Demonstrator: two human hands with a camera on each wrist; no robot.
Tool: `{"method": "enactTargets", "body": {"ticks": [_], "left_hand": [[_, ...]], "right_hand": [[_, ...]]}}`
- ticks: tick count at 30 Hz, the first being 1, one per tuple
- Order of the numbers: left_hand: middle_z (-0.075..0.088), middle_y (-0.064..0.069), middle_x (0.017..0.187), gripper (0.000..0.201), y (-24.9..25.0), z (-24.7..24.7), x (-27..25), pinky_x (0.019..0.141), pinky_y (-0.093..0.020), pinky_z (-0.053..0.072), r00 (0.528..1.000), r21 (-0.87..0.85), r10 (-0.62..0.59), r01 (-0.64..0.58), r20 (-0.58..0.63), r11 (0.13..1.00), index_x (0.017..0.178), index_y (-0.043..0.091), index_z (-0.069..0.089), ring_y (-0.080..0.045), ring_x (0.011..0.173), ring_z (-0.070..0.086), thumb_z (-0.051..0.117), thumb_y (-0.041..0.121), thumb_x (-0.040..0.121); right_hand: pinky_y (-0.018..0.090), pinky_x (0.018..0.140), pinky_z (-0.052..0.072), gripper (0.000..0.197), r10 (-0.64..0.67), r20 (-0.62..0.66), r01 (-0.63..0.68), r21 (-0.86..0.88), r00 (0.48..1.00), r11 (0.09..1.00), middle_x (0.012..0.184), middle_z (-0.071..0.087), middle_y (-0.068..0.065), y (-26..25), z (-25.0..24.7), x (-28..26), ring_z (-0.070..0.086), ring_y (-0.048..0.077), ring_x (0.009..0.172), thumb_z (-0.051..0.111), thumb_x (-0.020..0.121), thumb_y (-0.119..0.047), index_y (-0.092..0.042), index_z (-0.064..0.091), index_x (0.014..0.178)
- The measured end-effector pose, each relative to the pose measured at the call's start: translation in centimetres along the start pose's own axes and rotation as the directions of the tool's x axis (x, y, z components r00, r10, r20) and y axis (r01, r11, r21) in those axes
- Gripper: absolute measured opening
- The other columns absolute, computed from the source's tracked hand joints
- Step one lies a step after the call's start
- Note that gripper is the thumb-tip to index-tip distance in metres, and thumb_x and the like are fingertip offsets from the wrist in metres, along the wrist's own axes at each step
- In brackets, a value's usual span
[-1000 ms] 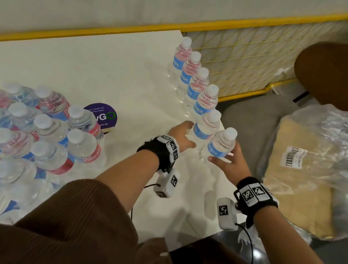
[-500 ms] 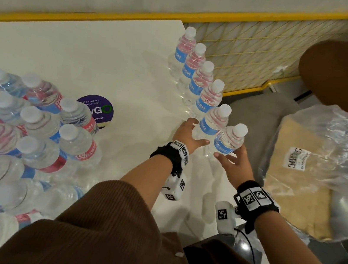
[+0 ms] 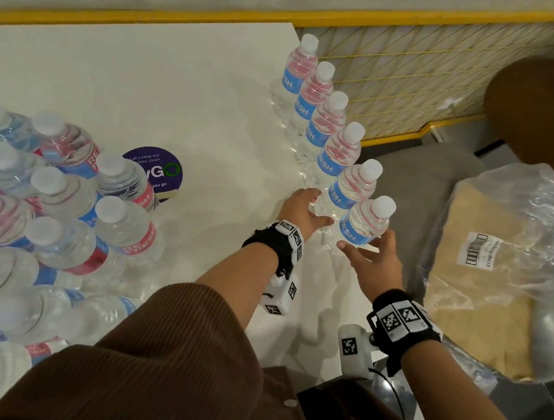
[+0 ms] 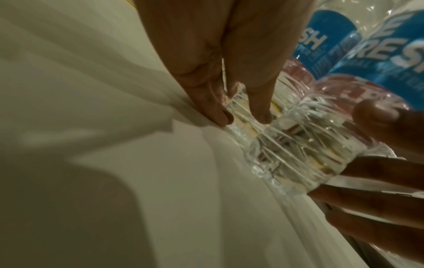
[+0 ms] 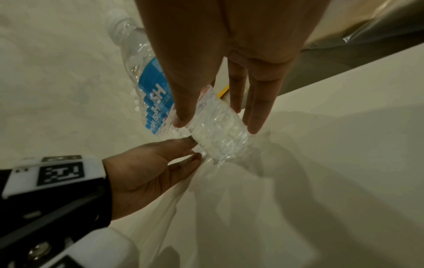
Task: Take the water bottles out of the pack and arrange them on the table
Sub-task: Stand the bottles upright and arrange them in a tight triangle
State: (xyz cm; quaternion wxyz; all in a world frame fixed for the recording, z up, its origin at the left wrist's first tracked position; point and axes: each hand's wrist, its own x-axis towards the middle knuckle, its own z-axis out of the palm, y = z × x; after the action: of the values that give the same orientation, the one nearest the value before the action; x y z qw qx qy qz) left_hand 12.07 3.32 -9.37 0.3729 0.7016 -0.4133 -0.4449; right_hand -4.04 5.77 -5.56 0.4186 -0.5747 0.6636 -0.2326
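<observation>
Six bottles stand in a row (image 3: 331,135) toward 1 o'clock on the table (image 3: 143,79). Left hand (image 3: 304,210) and right hand (image 3: 374,261), fingers straight, steady the nearest bottle (image 3: 364,223). Pack (image 3: 32,207) at 9 o'clock remains mostly full.

Head view: high, looking forward and down over both forearms at the white table (image 3: 149,88), taking in the whole bottle row (image 3: 322,122) and the pack (image 3: 30,225). Left wrist view: low, close, along the left hand (image 4: 220,59) at bottle bases. Right wrist view: close, looks down past the right hand (image 5: 229,59). All three share the nearest bottle (image 3: 364,223) (image 4: 321,145) (image 5: 218,130).
</observation>
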Motion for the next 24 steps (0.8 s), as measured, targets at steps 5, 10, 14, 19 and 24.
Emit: {"method": "enactTargets", "body": {"ticks": [5, 10, 14, 19, 24], "left_hand": [[0.059, -0.012, 0.123, 0.054, -0.22, -0.06, -0.23, 0.088, -0.032, 0.049, 1.000, -0.031, 0.004, -0.004, -0.004, 1.000, 0.125, 0.005, 0.054, -0.028, 0.097, 0.065, 0.077, 0.016, 0.076], [0.056, -0.007, 0.126, 0.063, -0.18, -0.10, -0.23, 0.087, -0.031, 0.049, 1.000, -0.025, -0.006, 0.006, 0.013, 1.000, 0.131, 0.010, 0.049, -0.026, 0.099, 0.063, 0.077, 0.024, 0.076], [0.057, -0.010, 0.125, 0.057, -0.26, -0.20, -0.29, 0.082, -0.027, 0.047, 1.000, -0.034, 0.012, -0.012, 0.003, 0.999, 0.128, 0.008, 0.053, -0.027, 0.097, 0.064, 0.076, 0.022, 0.078], [0.058, -0.012, 0.124, 0.055, -0.23, -0.25, -0.20, 0.083, -0.026, 0.046, 1.000, -0.026, 0.022, -0.022, 0.007, 0.999, 0.127, 0.006, 0.054, -0.029, 0.098, 0.065, 0.076, 0.021, 0.078], [0.059, -0.011, 0.125, 0.056, -0.23, -0.26, -0.20, 0.084, -0.027, 0.047, 1.000, -0.007, 0.020, -0.020, 0.010, 1.000, 0.128, 0.007, 0.053, -0.028, 0.098, 0.065, 0.075, 0.022, 0.079]], "right_hand": [[0.030, 0.082, 0.048, 0.066, 0.003, -0.011, -0.003, -0.006, 1.000, 1.000, 0.111, 0.054, -0.011, -0.35, 0.07, -0.37, 0.057, 0.013, 0.095, 0.074, 0.079, -0.031, -0.026, 0.038, 0.135], [0.027, 0.080, 0.042, 0.065, 0.009, -0.046, -0.009, 0.000, 0.999, 1.000, 0.113, 0.056, -0.009, -0.40, 0.00, -0.45, 0.056, 0.012, 0.098, 0.074, 0.078, -0.034, -0.023, 0.039, 0.132], [0.027, 0.081, 0.042, 0.066, 0.011, -0.042, -0.011, 0.008, 0.999, 1.000, 0.116, 0.057, -0.008, -0.33, 0.00, -0.47, 0.056, 0.012, 0.098, 0.075, 0.078, -0.033, -0.025, 0.038, 0.133], [0.026, 0.082, 0.043, 0.066, 0.015, -0.038, -0.014, 0.026, 0.999, 1.000, 0.123, 0.058, -0.003, -0.67, 0.08, -0.52, 0.055, 0.013, 0.099, 0.074, 0.079, -0.030, -0.022, 0.038, 0.133], [0.026, 0.082, 0.042, 0.067, 0.014, -0.034, -0.012, 0.045, 0.999, 0.999, 0.116, 0.056, -0.007, -0.82, 0.04, -0.67, 0.055, 0.013, 0.100, 0.074, 0.079, -0.028, -0.023, 0.037, 0.134]]}}
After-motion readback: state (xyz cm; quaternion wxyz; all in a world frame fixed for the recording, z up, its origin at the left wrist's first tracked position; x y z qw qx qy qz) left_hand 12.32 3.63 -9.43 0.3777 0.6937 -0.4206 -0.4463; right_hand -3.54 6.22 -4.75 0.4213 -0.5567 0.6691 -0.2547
